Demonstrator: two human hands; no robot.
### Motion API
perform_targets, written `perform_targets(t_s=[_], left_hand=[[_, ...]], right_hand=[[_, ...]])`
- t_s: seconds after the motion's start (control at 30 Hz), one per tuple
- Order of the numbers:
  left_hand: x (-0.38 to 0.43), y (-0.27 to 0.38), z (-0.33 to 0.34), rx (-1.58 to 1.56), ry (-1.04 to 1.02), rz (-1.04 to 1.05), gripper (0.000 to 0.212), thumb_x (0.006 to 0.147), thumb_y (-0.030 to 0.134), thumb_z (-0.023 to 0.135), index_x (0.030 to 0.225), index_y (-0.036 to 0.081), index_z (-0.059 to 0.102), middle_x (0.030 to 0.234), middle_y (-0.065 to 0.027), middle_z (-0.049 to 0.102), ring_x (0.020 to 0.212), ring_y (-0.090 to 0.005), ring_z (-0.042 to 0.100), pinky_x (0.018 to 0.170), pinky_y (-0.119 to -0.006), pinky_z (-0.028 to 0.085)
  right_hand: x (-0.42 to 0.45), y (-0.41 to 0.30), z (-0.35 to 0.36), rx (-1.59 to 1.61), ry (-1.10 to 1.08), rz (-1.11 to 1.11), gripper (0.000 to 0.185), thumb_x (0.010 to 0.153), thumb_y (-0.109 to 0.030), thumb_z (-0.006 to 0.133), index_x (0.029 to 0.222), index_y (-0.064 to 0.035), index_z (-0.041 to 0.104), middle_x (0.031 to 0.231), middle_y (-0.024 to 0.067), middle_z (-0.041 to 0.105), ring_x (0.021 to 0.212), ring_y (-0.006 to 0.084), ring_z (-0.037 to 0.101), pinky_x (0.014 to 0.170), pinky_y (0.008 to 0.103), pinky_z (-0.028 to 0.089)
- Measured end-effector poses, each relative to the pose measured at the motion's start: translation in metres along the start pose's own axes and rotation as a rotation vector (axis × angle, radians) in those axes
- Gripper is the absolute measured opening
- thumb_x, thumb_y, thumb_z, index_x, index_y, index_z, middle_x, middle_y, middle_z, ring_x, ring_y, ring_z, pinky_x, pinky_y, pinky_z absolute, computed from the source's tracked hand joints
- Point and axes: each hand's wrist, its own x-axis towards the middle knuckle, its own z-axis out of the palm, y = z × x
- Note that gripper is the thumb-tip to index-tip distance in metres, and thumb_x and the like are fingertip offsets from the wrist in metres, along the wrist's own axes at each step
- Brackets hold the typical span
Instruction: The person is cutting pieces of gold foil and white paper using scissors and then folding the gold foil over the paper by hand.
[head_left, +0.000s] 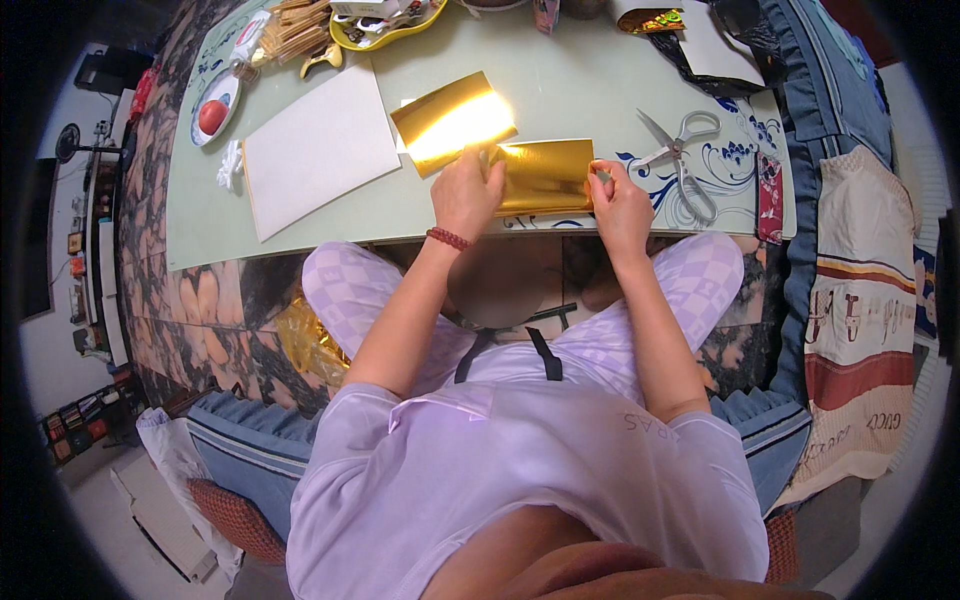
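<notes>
A shiny gold foil sheet (546, 174) lies at the table's near edge, between my two hands. My left hand (466, 191) grips its left end, thumb on top, and hides that edge. Its right edge is pinched between the thumb and fingers of my right hand (624, 204), where a small part curls up. Just beyond my left hand rests a second gold foil sheet (439, 112), tilted and reflecting bright light, with white paper corners showing under it. To the left is a large white sheet (322, 150). Grey-handled scissors (681, 154) lie spread apart to the right.
A plate (196, 129) with a red round fruit (213, 117) stands far left. Wooden sticks (295, 31) and a yellow tray (390, 34) are at the back. A black plastic bag (701, 79) lies back right, a red patterned strip (769, 196) at the right edge.
</notes>
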Motion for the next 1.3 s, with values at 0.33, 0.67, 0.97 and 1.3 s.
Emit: perform_targets(t_s=[0.33, 0.67, 0.97, 1.3], left_hand=[[0.003, 0.0, 0.002, -0.002, -0.005, -0.031, 0.025, 0.096, 0.03, 0.074, 0.114, 0.013, 0.071, 0.075, -0.0098, 0.075, 0.068, -0.0319, 0.073, 0.064, -0.045, 0.055], [0.002, 0.001, 0.002, -0.023, 0.029, -0.025, 0.024, 0.097, 0.031, 0.073, 0.113, 0.014, 0.071, 0.076, -0.01, 0.076, 0.07, -0.0324, 0.074, 0.064, -0.046, 0.055], [0.002, 0.011, -0.001, 0.068, 0.061, -0.008, 0.028, 0.094, 0.027, 0.077, 0.117, 0.015, 0.069, 0.084, -0.0088, 0.075, 0.077, -0.0314, 0.073, 0.069, -0.045, 0.056], [0.012, 0.04, 0.001, 0.177, 0.033, 0.339, 0.026, 0.083, 0.008, 0.076, 0.106, 0.015, 0.067, 0.101, -0.0077, 0.065, 0.097, -0.0296, 0.067, 0.08, -0.042, 0.056]], right_hand=[[-0.001, 0.001, 0.002, 0.014, 0.019, 0.01, 0.019, 0.097, -0.024, 0.074, 0.113, -0.0136, 0.075, 0.066, 0.0086, 0.068, 0.062, 0.0315, 0.069, 0.058, 0.0447, 0.051], [-0.002, -0.001, 0.002, 0.024, 0.04, -0.011, 0.019, 0.097, -0.024, 0.074, 0.113, -0.0138, 0.075, 0.068, 0.0094, 0.068, 0.063, 0.032, 0.069, 0.059, 0.0447, 0.051], [-0.002, -0.001, 0.003, -0.035, 0.059, -0.047, 0.017, 0.098, -0.023, 0.073, 0.112, -0.0137, 0.074, 0.075, 0.0116, 0.072, 0.071, 0.0361, 0.071, 0.063, 0.047, 0.054], [-0.004, -0.005, 0.004, -0.098, 0.046, -0.072, 0.018, 0.1, -0.023, 0.069, 0.115, -0.012, 0.07, 0.096, 0.0108, 0.078, 0.082, 0.0361, 0.074, 0.068, 0.0473, 0.057]])
